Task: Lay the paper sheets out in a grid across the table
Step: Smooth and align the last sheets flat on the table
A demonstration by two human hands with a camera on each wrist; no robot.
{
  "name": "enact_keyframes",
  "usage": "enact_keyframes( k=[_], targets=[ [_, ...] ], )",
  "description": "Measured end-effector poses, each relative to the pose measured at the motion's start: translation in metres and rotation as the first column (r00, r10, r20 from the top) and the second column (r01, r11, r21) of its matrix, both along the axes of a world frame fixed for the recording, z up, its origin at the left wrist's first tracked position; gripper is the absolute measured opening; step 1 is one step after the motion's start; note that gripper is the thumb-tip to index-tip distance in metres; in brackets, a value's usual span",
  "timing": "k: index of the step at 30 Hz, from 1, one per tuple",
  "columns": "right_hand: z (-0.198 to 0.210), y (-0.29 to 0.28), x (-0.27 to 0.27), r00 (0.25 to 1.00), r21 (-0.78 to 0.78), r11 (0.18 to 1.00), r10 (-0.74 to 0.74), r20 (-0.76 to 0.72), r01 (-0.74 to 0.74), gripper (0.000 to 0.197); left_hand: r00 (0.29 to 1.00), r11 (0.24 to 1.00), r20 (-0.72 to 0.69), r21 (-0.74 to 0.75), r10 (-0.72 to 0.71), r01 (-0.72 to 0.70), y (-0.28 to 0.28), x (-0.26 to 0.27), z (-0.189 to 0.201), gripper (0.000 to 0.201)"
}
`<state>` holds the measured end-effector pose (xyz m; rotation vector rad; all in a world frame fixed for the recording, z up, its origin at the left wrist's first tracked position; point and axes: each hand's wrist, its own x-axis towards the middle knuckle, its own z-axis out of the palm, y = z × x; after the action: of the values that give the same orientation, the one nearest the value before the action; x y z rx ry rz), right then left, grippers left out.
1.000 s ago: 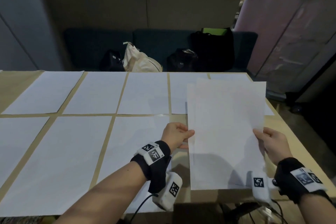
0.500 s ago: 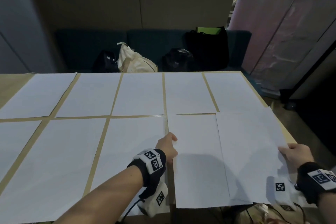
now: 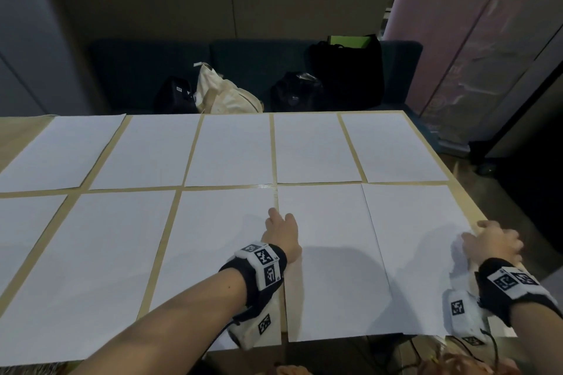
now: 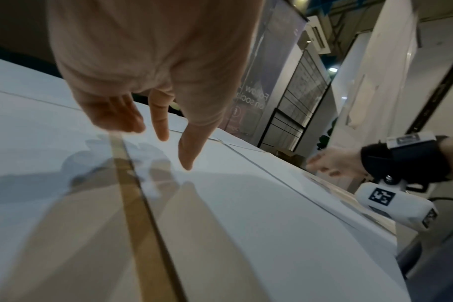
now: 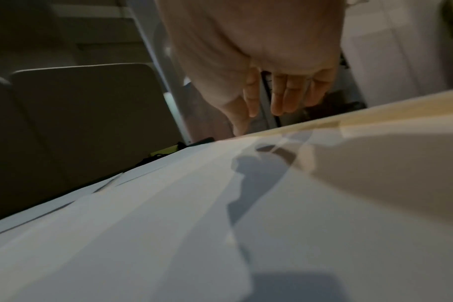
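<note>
White paper sheets lie in two rows on the wooden table (image 3: pixel 21 131). The back row holds several sheets (image 3: pixel 231 149). At the front right, one sheet (image 3: pixel 329 256) and the last sheet (image 3: pixel 417 253) lie side by side, the right one slightly overlapping the left. My left hand (image 3: pixel 278 218) rests with straight fingers (image 4: pixel 163 130) at the left sheet's left edge, beside the bare wood strip (image 4: pixel 132 183). My right hand (image 3: pixel 484 231) hangs with relaxed fingers (image 5: pixel 279 102) at the last sheet's right edge by the table rim. Neither hand holds paper.
The table's right edge (image 3: pixel 466 204) runs close under my right hand, its front edge just below my wrists. Behind the table stands a dark sofa (image 3: pixel 146 70) with a cream bag (image 3: pixel 225 94) and black bags (image 3: pixel 347 70). A tall banner (image 3: pixel 475 39) stands at the right.
Both hands held two sheets up a second ago. The sheets now lie flat side by side at the front right, and both hands have let go of them.
</note>
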<state>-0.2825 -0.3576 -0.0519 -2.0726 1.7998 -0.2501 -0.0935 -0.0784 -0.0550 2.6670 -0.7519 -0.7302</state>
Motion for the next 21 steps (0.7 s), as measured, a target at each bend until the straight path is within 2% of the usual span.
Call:
enact_keyframes(
  k=[3, 5, 8, 12, 21],
  targets=[
    [0.001, 0.018, 0.017, 0.965, 0.021, 0.966, 0.258, -0.054, -0.257, 0.033, 0.988, 0.992, 0.093, 0.005, -0.125, 0.125, -0.008, -0.004, 0.003, 0.051],
    [-0.001, 0.034, 0.028, 0.909, 0.128, 0.910, 0.407, -0.095, -0.394, 0.037, 0.978, 0.979, 0.049, 0.006, -0.204, 0.204, -0.012, -0.009, 0.005, 0.063],
    [-0.005, 0.050, 0.038, 0.844, 0.267, 0.842, 0.516, -0.145, -0.469, 0.056, 0.945, 0.943, -0.051, 0.064, -0.324, 0.327, -0.015, -0.018, 0.004, 0.084],
    [-0.005, 0.050, 0.035, 0.809, 0.343, 0.810, 0.557, -0.191, -0.476, 0.070, 0.903, 0.894, -0.150, 0.148, -0.403, 0.424, -0.010, -0.026, -0.003, 0.095],
    [0.012, 0.039, 0.017, 0.799, 0.348, 0.806, 0.565, -0.207, -0.479, 0.070, 0.902, 0.898, -0.181, 0.140, -0.391, 0.418, -0.006, -0.030, -0.004, 0.097]
  ],
)
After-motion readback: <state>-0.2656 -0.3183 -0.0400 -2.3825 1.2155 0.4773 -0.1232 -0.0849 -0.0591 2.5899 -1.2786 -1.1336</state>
